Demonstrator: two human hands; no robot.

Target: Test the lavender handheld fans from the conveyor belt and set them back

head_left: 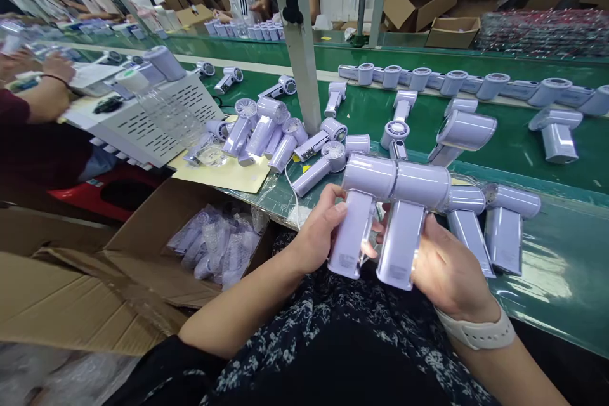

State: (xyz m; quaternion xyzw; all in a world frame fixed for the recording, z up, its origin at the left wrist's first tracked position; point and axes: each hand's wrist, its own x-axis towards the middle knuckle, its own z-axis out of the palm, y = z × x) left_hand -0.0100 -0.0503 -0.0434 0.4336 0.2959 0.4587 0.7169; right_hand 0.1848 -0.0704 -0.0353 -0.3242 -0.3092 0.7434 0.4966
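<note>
Side by side in front of me are two lavender handheld fans, their round heads touching and their handles pointing down. My left hand [322,228] is closed around the handle of the left fan [353,228]. Fingers of my right hand [450,266] wrap the handle of the right fan [403,238]; some fingertips are hidden behind it. Just beyond my right hand, two more lavender fans [507,228] rest on the table edge. A pile of similar fans [269,120] lies ahead to the left.
A green conveyor [509,139] carries a row of fans [454,82]. Below left stands an open cardboard box [147,216] with bubble-wrapped items [219,247]. A metal post [297,44] rises at the table. To the left, a co-worker's hand [58,66] is near a slotted metal box [176,114].
</note>
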